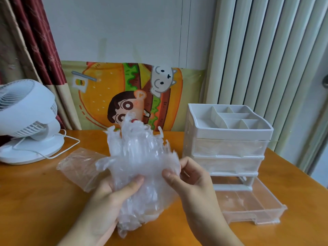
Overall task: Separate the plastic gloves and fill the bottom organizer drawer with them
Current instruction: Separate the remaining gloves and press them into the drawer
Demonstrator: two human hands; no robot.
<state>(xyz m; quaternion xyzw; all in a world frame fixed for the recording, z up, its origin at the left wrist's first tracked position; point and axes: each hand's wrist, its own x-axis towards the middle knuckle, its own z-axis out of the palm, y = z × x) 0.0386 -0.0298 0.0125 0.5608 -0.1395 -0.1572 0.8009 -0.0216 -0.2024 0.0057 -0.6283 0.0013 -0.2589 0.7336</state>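
Orange-brown wood makes up the worktop, set against a pale wall with a cartoon burger cloth propped behind it. At the far left stands a white fan, its cord trailing toward an empty clear bag lying flat, probably the gloves' wrapper set aside. Next comes the left hand, curled around the lower part of the wad of plastic gloves, thumb pressed on its front, holding it upright above the worktop so the glove tips fan upward. The right hand meets the wad's right edge, thumb and fingers pinched shut on a thin layer there, seemingly to peel one glove free. The wad thus sits between both hands, gripped by each. To the right stands the white organizer, its bottom drawer pulled out toward the person. It looks empty, so the filling seems not yet begun.
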